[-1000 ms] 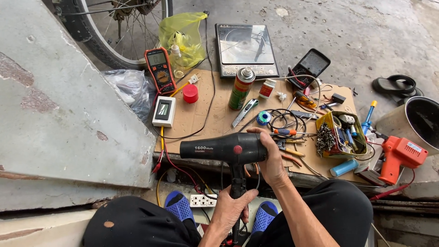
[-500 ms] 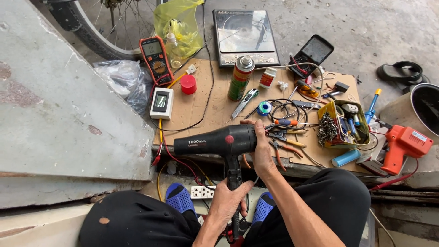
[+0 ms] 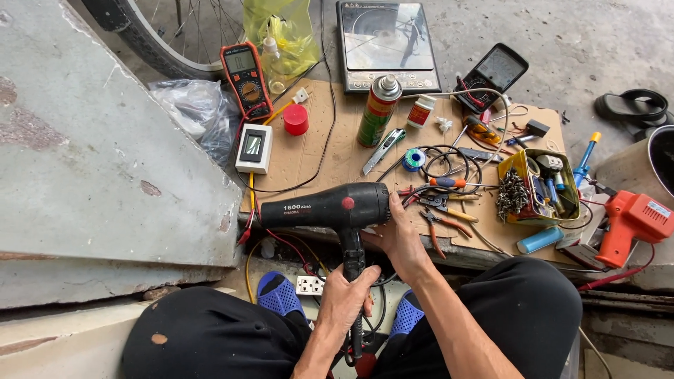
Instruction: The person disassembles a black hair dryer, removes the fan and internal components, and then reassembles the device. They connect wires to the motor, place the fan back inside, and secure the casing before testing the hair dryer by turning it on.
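Note:
A black hair dryer [image 3: 326, 208] is held level above the front edge of a cardboard sheet [image 3: 330, 151], its nozzle pointing left. My left hand [image 3: 349, 295] is wrapped around the dryer's handle from below. My right hand [image 3: 401, 237] cups the rear end of the dryer's barrel, fingers against the back. The dryer's cord hangs down between my knees. Pliers with red handles [image 3: 442, 210] lie just right of my right hand.
On the cardboard: a red multimeter [image 3: 242, 77], a white meter box [image 3: 253, 147], a red cap [image 3: 295, 119], a spray can [image 3: 379, 110], a utility knife [image 3: 383, 149], a yellow tin of parts [image 3: 540, 186]. An orange power tool [image 3: 632, 223] at right, an induction cooker [image 3: 386, 43] behind, a concrete slab [image 3: 91, 147] at left.
The view has moved closer and slightly down. Both hands keep the same hold on the hair dryer, which stays level with its nozzle to the left.

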